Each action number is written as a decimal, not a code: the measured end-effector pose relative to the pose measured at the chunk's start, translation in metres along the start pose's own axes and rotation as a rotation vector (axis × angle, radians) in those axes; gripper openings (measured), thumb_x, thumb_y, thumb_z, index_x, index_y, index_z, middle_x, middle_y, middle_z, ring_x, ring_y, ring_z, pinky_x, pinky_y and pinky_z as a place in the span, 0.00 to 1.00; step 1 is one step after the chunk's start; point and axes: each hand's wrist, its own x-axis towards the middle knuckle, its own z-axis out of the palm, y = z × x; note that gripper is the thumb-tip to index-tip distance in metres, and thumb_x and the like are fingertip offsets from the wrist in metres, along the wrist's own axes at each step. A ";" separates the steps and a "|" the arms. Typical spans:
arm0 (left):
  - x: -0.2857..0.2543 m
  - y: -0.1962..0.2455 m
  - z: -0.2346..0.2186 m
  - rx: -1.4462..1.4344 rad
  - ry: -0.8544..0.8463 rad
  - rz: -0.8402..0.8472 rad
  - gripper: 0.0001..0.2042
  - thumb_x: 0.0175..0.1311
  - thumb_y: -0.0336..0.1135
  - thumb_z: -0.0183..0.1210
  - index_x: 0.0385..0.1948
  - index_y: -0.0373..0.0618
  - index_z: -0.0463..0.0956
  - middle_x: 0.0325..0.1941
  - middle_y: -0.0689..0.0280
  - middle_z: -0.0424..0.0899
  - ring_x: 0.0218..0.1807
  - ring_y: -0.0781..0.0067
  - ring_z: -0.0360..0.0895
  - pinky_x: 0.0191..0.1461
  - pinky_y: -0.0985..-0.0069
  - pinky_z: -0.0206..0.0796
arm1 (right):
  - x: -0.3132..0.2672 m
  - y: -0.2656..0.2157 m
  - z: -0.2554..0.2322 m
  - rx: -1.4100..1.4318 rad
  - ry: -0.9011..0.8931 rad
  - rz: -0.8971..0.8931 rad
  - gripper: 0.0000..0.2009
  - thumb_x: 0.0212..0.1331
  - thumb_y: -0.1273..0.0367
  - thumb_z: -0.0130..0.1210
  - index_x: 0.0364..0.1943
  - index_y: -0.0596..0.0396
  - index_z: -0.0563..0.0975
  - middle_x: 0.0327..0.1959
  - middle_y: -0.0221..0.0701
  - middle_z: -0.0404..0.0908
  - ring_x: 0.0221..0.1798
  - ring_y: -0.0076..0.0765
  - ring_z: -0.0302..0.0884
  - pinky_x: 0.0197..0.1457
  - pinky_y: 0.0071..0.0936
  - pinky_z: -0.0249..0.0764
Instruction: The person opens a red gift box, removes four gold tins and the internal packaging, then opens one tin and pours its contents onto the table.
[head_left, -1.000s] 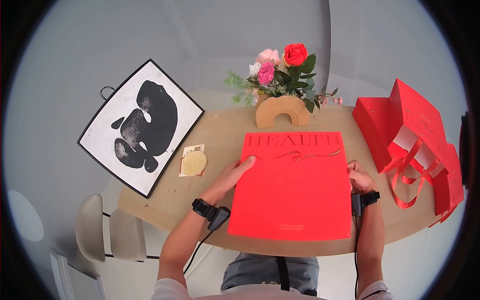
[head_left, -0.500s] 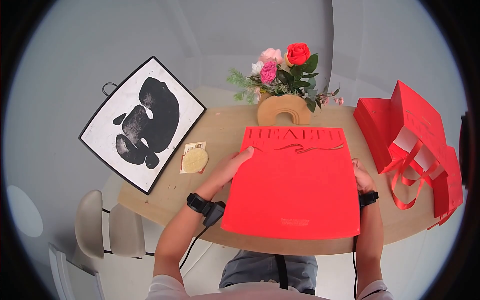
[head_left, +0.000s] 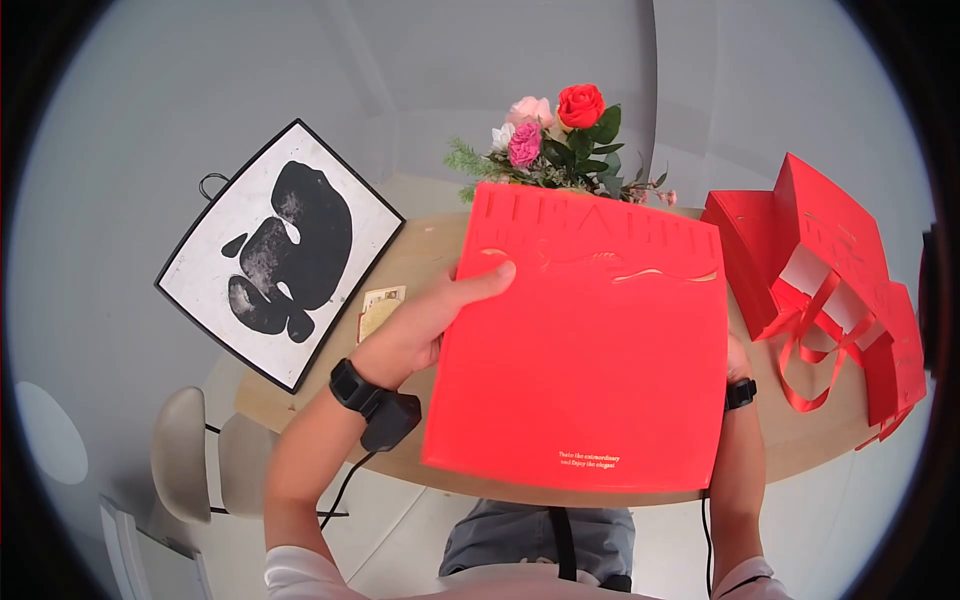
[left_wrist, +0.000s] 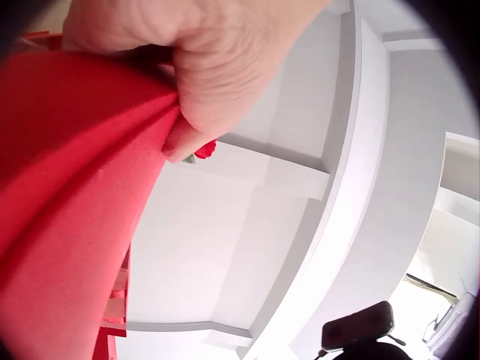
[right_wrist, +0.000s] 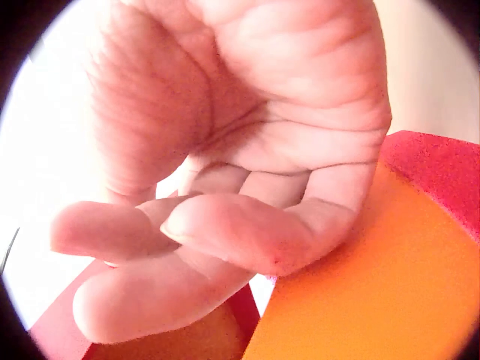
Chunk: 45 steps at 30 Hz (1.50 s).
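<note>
A flat red box (head_left: 580, 360) with raised lettering near its top is held up in front of the body, over the table's front edge. On its upper left side my left hand (head_left: 415, 325) grips it, thumb on the front face and fingers behind. The left wrist view shows this hand (left_wrist: 217, 67) pinching the edge of the layered red box (left_wrist: 82, 165). My right hand (head_left: 738, 362) is beside the right edge, mostly hidden behind the box. In the right wrist view its fingers (right_wrist: 172, 289) curl loosely with nothing between them, against or close to an orange-looking surface (right_wrist: 367, 277).
Behind the box are flowers (head_left: 580, 108). Red gift bags (head_left: 835, 235) with ribbons lie at the right of the table (head_left: 430, 238). A framed black-and-white picture (head_left: 310, 235) is at the left, near a partly hidden round yellowish piece (head_left: 372, 318). Chairs (head_left: 182, 455) stand lower left.
The red box has risen and tilted, now covering the wooden vase. My left hand has moved up with it, its forearm swinging left. More of my right hand has gone behind the box.
</note>
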 end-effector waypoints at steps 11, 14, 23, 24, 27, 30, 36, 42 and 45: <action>-0.070 0.057 0.027 -0.123 -0.070 0.268 0.22 0.65 0.23 0.59 0.62 0.33 0.69 0.57 0.56 0.81 0.56 0.69 0.83 0.61 0.73 0.76 | 0.013 -0.010 -0.038 -0.030 -0.587 0.066 0.21 0.69 0.56 0.60 0.35 0.67 0.82 0.14 0.32 0.79 0.15 0.27 0.78 0.20 0.22 0.76; -0.110 0.069 0.020 -0.077 0.100 0.437 0.26 0.58 0.20 0.58 0.62 0.32 0.69 0.58 0.56 0.80 0.55 0.66 0.82 0.60 0.71 0.75 | 0.016 -0.006 -0.045 -0.066 -0.608 0.107 0.28 0.67 0.50 0.59 0.39 0.70 0.82 0.15 0.33 0.80 0.17 0.28 0.80 0.24 0.23 0.79; -0.222 0.064 -0.093 -0.053 0.537 0.637 0.27 0.57 0.24 0.56 0.63 0.35 0.67 0.58 0.49 0.80 0.55 0.52 0.83 0.57 0.61 0.81 | 0.029 0.012 -0.066 0.050 -0.512 0.150 0.25 0.68 0.52 0.56 0.41 0.68 0.82 0.23 0.34 0.83 0.25 0.31 0.83 0.34 0.27 0.84; -0.226 0.058 -0.100 -0.056 0.506 0.627 0.26 0.57 0.24 0.56 0.61 0.34 0.68 0.57 0.49 0.80 0.54 0.51 0.83 0.56 0.61 0.82 | 0.030 0.013 -0.067 0.066 -0.475 0.169 0.24 0.69 0.53 0.56 0.40 0.67 0.82 0.23 0.34 0.83 0.26 0.32 0.84 0.34 0.26 0.83; -0.229 0.034 -0.138 -0.062 0.554 0.566 0.23 0.56 0.22 0.55 0.58 0.33 0.70 0.55 0.49 0.81 0.54 0.50 0.84 0.54 0.59 0.84 | 0.031 0.013 -0.065 0.076 -0.456 0.154 0.22 0.70 0.54 0.55 0.37 0.66 0.82 0.23 0.35 0.83 0.26 0.34 0.84 0.34 0.26 0.82; -0.221 0.010 -0.169 -0.097 0.518 0.420 0.22 0.56 0.21 0.54 0.56 0.32 0.71 0.54 0.48 0.82 0.53 0.50 0.84 0.54 0.58 0.84 | 0.032 0.015 -0.065 0.076 -0.423 0.158 0.22 0.70 0.54 0.54 0.35 0.64 0.81 0.25 0.36 0.84 0.27 0.33 0.85 0.34 0.25 0.82; -0.182 -0.015 -0.203 -0.225 0.457 0.299 0.23 0.57 0.24 0.54 0.58 0.31 0.71 0.53 0.47 0.82 0.52 0.50 0.85 0.56 0.56 0.82 | 0.034 0.021 -0.068 0.072 -0.402 0.146 0.20 0.71 0.55 0.53 0.33 0.62 0.80 0.30 0.37 0.85 0.27 0.31 0.85 0.34 0.24 0.82; -0.149 -0.022 -0.233 -0.088 0.440 0.186 0.24 0.60 0.28 0.57 0.60 0.32 0.70 0.54 0.49 0.83 0.52 0.55 0.85 0.57 0.62 0.81 | 0.033 0.015 -0.064 0.083 -0.396 0.177 0.19 0.72 0.56 0.53 0.35 0.60 0.79 0.29 0.35 0.85 0.28 0.28 0.84 0.34 0.24 0.81; -0.141 -0.021 -0.237 -0.034 0.462 0.146 0.23 0.63 0.30 0.58 0.60 0.31 0.70 0.53 0.50 0.83 0.52 0.58 0.85 0.57 0.64 0.80 | 0.031 0.014 -0.063 0.079 -0.376 0.192 0.19 0.72 0.56 0.52 0.35 0.60 0.79 0.29 0.34 0.85 0.28 0.27 0.84 0.34 0.24 0.81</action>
